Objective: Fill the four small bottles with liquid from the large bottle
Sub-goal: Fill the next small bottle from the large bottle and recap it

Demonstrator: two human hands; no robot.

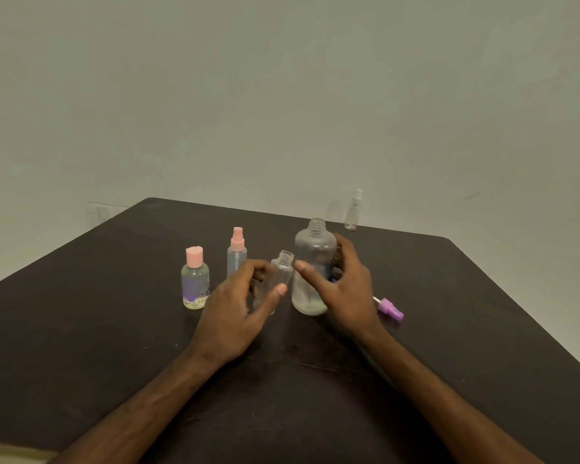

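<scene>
Pink tops close the flip-cap bottle and spray bottle at left. Next, the left hand curls round the uncapped small bottle, upright, mouth up; just beside it the right hand wraps the large bottle, upright, open, liquid low. A purple sprayer lies right on the dark table; pale wall behind.

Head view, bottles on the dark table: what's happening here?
A person's left hand holds a small uncapped bottle upright on the table, while the right hand grips the large bottle, also uncapped, with a little liquid at its bottom. Nothing is being poured. Two pink-capped bottles stand to the left, a clear spray bottle at the far edge, and a purple spray top lies to the right.
</scene>
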